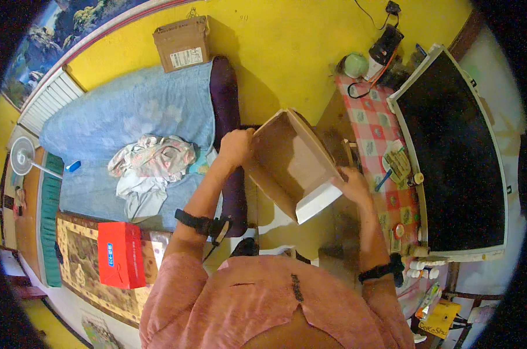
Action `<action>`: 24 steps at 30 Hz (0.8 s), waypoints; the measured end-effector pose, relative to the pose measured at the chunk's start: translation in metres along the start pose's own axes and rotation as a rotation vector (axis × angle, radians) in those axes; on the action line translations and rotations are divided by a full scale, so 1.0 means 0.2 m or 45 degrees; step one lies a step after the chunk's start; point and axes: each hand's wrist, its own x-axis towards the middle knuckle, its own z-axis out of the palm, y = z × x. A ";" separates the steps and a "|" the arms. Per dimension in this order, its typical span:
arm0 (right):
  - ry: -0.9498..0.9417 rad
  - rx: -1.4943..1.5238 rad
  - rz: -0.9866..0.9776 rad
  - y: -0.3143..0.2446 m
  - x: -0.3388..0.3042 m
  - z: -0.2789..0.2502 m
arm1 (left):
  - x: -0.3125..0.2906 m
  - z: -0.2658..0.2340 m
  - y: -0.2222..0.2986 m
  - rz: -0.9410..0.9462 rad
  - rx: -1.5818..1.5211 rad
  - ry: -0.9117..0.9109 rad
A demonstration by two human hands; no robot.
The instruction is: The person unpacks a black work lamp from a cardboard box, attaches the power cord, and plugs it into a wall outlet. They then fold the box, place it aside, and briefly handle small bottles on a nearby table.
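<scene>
Between my hands is an open cardboard box [295, 160], tilted, its brown inside facing me. Nothing lies inside it. A white strip [318, 200] shows along its near right edge. My left hand [237, 148] grips the box's left side near the far corner, fingers partly hidden by the wall. On the other side, my right hand [352, 185] holds the right edge beside the white strip. The box hangs in front of my body, over the floor between the sofa [228, 104] and a table with a checked cloth [385, 151].
A crumpled pile of cloth [153, 160] lies on the blue-covered sofa, and a closed carton [182, 45] rests on its back. A red box [121, 256] sits on a patterned low surface at left. At right stands a large dark screen [458, 151], with small jars nearby.
</scene>
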 end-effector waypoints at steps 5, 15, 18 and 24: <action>-0.168 0.065 -0.101 -0.05 0.04 -0.07 | 0.02 -0.03 -0.01 0.082 -0.026 0.101; -0.166 -0.085 0.057 -0.19 0.06 -0.02 | -0.04 -0.10 0.13 0.210 0.169 0.376; 0.404 -0.447 -0.299 -0.33 -0.04 -0.07 | -0.03 -0.13 0.16 0.210 0.193 0.407; 0.259 -0.420 -0.586 -0.29 -0.05 0.10 | 0.01 -0.14 0.27 0.192 0.158 0.436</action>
